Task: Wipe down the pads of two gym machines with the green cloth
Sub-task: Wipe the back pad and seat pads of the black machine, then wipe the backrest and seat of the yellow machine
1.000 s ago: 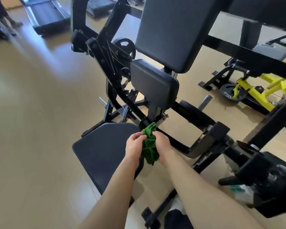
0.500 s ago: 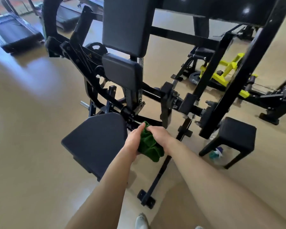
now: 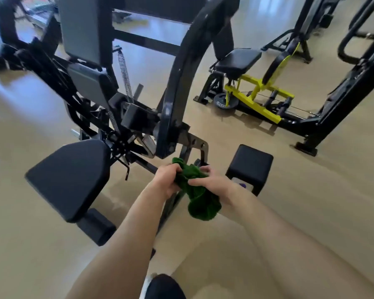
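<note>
Now both forearms reach forward, and the left hand point(image 3: 166, 180) and right hand point(image 3: 214, 184) each grip the green cloth point(image 3: 200, 201). The fingers of both curl into its bunched upper part, the right thumb lies across it, and a loose fold hangs below. A second ago the cloth was held as a tight wad just at the right edge of the seat pad point(image 3: 71, 175). It has since drifted right with the turning view and hangs in the air, touching no pad, between that seat and the small square pad point(image 3: 249, 165). The hands seem to be refolding or loosening it, not wiping.

Beyond, the back pad point(image 3: 84, 29) and the smaller pad point(image 3: 89, 83) below it have slid to the left of the view. The yellow machine point(image 3: 257, 91) with its black seat point(image 3: 238, 60) has come well into sight farther off. That suggests a pause between surfaces, with the square pad as the likeliest next target.
</note>
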`<state>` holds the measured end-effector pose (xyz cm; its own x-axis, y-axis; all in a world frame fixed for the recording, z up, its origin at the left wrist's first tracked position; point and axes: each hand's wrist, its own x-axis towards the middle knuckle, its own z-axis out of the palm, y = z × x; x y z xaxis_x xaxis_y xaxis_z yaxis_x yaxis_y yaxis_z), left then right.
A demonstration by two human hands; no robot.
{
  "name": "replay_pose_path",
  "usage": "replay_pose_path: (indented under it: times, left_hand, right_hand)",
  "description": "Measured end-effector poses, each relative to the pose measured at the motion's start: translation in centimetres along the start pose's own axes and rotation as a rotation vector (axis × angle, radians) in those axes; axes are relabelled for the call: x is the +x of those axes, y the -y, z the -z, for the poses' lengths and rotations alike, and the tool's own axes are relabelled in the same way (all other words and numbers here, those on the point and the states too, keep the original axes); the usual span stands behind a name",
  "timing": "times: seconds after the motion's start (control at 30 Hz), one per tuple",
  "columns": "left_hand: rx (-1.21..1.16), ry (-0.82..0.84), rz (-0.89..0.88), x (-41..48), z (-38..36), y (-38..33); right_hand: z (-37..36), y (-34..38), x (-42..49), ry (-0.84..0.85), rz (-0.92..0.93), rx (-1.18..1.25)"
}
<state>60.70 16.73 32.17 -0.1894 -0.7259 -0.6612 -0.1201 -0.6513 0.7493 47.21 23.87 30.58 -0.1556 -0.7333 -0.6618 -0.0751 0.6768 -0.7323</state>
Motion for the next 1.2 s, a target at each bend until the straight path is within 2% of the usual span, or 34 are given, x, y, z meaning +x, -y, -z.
replay_pose_path:
  times: [0.2, 0.33, 0.57, 0.67, 0.97, 1.2]
  left_hand:
    - [-0.091, 0.17, -0.056, 0.8, -11.2, -1.5]
    - [-0.139, 0.225, -0.035, 3.6, -17.7, -3.7]
    - [-0.198, 0.164, -0.014, 12.5, -30.3, -7.8]
    - [-0.251, 0.145, 0.027, 15.3, -35.8, -9.8]
    - [-0.163, 0.103, -0.01, 21.8, -49.6, -15.7]
    - [-0.222, -0.033, -0.052, 28.7, -60.6, -21.7]
  right_hand:
    - [12.8, -1.0, -1.0, -0.132, 0.034, -0.095]
    - [20.1, 0.9, 0.4, -0.237, 0.109, -0.015]
    - [34.1, 3.9, 7.9, -0.342, 0.112, 0.11]
    - [40.3, 5.5, 10.0, -0.334, 0.087, 0.15]
    - [57.1, 9.2, 18.0, -0.305, 0.055, 0.146]
    - [69.9, 14.5, 25.5, -0.173, 0.084, 0.121]
